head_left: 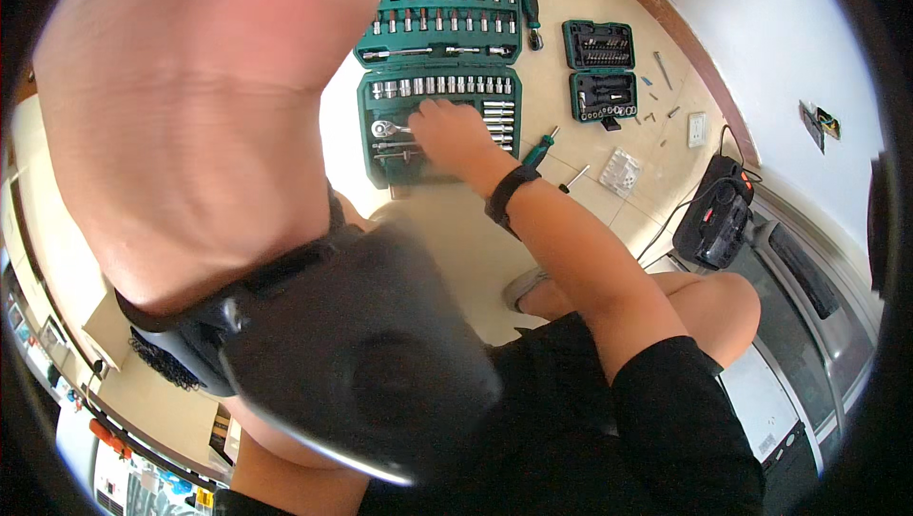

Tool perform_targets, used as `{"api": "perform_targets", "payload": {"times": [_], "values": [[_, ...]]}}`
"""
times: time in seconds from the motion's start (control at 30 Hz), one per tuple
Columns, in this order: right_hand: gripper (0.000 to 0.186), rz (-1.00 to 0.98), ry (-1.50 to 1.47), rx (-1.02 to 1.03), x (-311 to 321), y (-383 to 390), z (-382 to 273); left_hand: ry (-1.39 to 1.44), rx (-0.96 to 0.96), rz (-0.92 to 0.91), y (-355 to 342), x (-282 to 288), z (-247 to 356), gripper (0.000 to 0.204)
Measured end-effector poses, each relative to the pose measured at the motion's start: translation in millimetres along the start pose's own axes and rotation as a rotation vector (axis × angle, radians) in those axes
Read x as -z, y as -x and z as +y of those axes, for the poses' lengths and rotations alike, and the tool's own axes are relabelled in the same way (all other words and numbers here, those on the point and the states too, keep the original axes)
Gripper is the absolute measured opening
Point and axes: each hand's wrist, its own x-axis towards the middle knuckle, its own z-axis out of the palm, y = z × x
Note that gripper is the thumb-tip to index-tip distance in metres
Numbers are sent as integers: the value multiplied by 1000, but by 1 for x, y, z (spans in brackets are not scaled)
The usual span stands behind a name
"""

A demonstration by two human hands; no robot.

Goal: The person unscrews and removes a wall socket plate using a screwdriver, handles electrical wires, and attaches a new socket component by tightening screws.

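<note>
My right hand [447,136], with a black band on its wrist, reaches over the lower half of a green socket set case [365,97]. Its curled fingers close around the handle of a chrome ratchet wrench [383,129], which lies in the case; the fingertips are partly hidden. A row of chrome sockets [442,87] sits just above that hand, and longer sockets [498,118] lie to its right. My left hand [219,31] is raised very near the camera, blurred, with a black strap at the wrist. Its fingers run out of the picture.
Right of the case lie a ratchet screwdriver handle [531,12], a smaller open bit set [603,69] and a green screwdriver [542,147]. Beyond are a white plastic plate [620,174], loose small screws and a black corded device [718,216] by the wall.
</note>
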Motion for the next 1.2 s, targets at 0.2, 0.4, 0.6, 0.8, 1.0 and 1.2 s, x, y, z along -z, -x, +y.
{"api": "perform_targets", "payload": {"times": [0.2,0.4,0.6,0.8,1.0,1.2], "values": [[8,60,-117,-59,-11,1,3,1,17,-18,-7,-2,2,34],[9,187,-249,-100,-16,3,4,5,30,-46,-15,-4,7,34],[10,158,-276,-173,-5,-1,-21,46,36,-102,-31,-9,13,34],[18,431,-52,-55,-23,23,-45,109,70,-229,-62,-22,21,34],[30,527,-553,-689,-3,82,-21,135,111,-347,-83,-26,38,34],[39,527,-214,-1645,-37,179,31,189,131,-453,-108,-27,52,34]]}}
